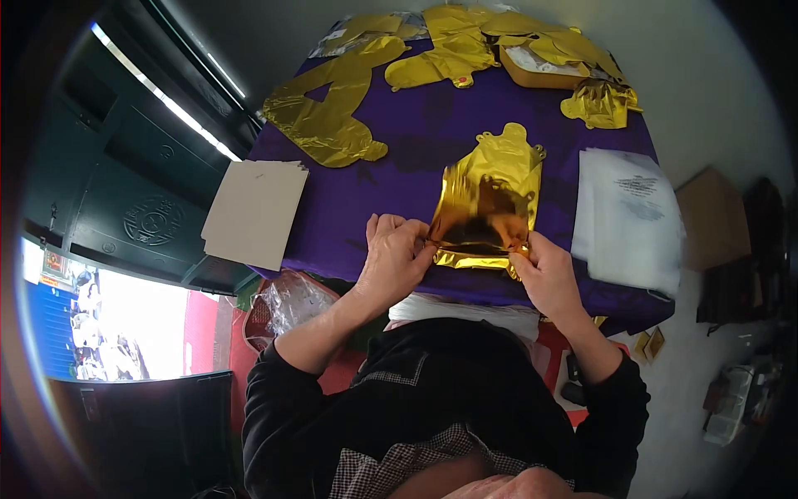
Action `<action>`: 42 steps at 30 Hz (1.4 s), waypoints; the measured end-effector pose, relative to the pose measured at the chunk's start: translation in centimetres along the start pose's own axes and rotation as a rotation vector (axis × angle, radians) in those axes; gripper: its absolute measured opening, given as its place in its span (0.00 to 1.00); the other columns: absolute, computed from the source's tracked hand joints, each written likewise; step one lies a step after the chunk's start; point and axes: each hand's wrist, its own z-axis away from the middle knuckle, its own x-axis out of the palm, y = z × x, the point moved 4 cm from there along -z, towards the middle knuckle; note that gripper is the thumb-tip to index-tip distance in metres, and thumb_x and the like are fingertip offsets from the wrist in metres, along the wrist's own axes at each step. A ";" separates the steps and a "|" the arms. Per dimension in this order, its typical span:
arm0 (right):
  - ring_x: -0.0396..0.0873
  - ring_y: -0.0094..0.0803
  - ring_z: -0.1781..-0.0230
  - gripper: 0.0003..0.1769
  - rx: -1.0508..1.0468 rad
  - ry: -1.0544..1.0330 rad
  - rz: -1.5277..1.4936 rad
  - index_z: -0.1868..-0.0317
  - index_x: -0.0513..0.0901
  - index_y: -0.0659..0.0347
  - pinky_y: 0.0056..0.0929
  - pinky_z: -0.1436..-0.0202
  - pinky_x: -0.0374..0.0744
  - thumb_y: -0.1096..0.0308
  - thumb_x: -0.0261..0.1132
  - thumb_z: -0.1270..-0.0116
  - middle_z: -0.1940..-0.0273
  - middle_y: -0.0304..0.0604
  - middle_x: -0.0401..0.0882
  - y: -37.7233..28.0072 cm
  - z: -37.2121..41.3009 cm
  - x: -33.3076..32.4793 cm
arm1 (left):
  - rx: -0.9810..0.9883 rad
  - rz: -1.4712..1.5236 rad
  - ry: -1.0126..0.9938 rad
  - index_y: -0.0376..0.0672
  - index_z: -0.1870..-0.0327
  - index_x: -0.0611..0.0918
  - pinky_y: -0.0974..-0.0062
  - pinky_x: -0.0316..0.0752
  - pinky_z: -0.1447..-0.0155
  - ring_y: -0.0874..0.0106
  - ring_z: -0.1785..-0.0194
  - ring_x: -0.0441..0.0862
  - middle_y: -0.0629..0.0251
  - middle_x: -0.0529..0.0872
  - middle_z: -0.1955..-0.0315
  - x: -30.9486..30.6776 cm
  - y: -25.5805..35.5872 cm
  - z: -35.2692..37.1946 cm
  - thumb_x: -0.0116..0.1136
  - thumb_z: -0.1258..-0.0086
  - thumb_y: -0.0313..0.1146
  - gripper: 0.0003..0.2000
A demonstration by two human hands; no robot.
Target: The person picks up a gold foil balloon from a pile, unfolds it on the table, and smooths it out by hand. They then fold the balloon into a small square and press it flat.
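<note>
Left hand (399, 254) and right hand (544, 279) each pinch near edge of gold foil balloon (490, 187), just inside near desk (416, 141) edge. Open cloth beyond balloon. Cardboard sheet (253, 212) left of left hand. White sheet stack (628, 216) right of right hand. Foil shapes (332, 116) along far edge.

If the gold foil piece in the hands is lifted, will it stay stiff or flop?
Probably floppy: the gold foil piece bends and creases where the left hand and right hand pinch it. Likely very light, being thin, flat film. Its glossy surface may be slippery.
</note>
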 end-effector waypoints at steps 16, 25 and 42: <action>0.74 0.38 0.70 0.39 -0.274 0.314 0.365 0.29 0.63 0.71 0.34 0.62 0.75 0.83 0.67 0.41 0.69 0.46 0.73 -0.5 2.5 0.0 | 0.092 0.027 -0.073 0.41 0.43 0.77 0.45 0.48 0.24 0.66 0.57 0.76 0.68 0.75 0.71 1.1 0.0 -1.5 0.65 0.40 0.23 0.21; 0.72 0.45 0.67 0.34 -0.411 0.359 0.448 0.34 0.66 0.75 0.40 0.61 0.73 0.85 0.64 0.42 0.63 0.53 0.74 -0.5 2.9 0.5 | 0.110 0.251 -0.128 0.40 0.36 0.73 0.45 0.39 0.22 0.68 0.48 0.77 0.69 0.79 0.67 1.3 -0.4 -2.4 0.59 0.35 0.22 0.23; 0.73 0.51 0.48 0.32 -0.374 0.303 0.573 0.36 0.70 0.72 0.46 0.44 0.70 0.76 0.67 0.42 0.49 0.58 0.75 -2.4 3.2 -0.8 | 0.077 -0.128 -0.069 0.37 0.35 0.71 0.37 0.43 0.25 0.60 0.51 0.75 0.61 0.76 0.63 2.9 1.1 -2.1 0.52 0.33 0.19 0.23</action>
